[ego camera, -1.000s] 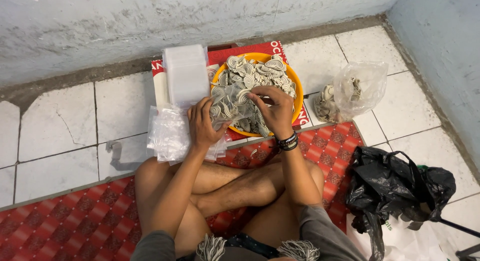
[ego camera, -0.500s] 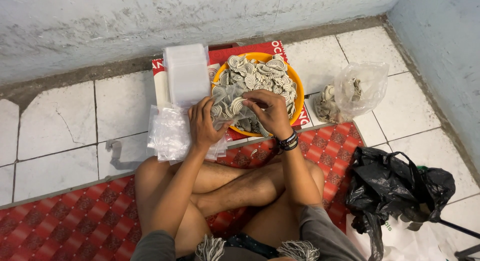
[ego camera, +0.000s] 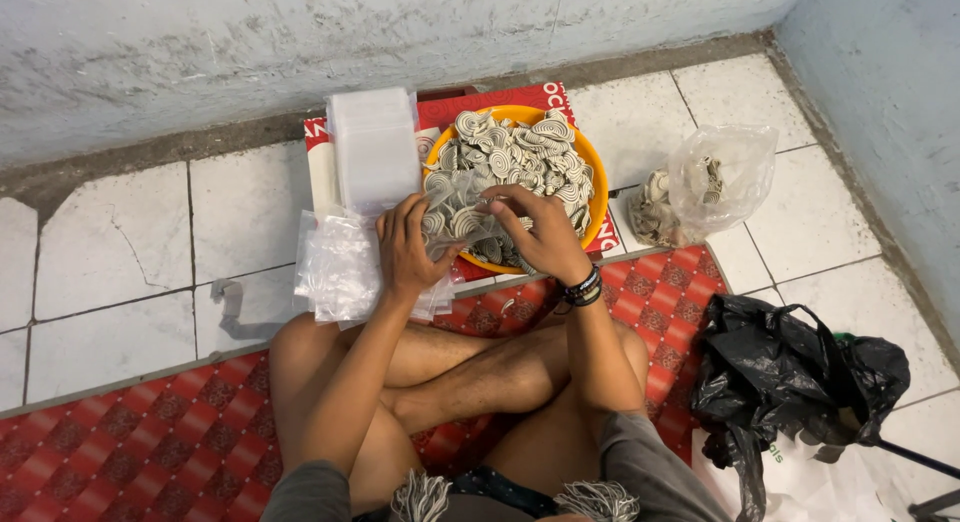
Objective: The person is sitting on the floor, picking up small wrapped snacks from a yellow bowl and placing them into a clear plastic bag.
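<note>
Left hand (ego camera: 405,247) grips a small clear bag (ego camera: 455,217) of swirl-patterned pieces; right hand (ego camera: 545,232) pinches its top, right over the orange bowl (ego camera: 597,187). Empty bags (ego camera: 340,267) sit just left.

Both hands, left hand (ego camera: 405,250) and right hand (ego camera: 545,232), on a small clear bag (ego camera: 455,214) over the orange bowl (ego camera: 596,172) of swirled pieces (ego camera: 520,147).

Small clear plastic bag (ego camera: 455,214): held open over the near rim of the orange bowl (ego camera: 597,182), partly filled with spiral-patterned grey-and-white pieces (ego camera: 515,147). The left hand (ego camera: 405,247) grips its left edge; the right hand (ego camera: 540,232) pinches pieces at its mouth. The bowl is heaped with identical pieces and rests on the floor.
</note>
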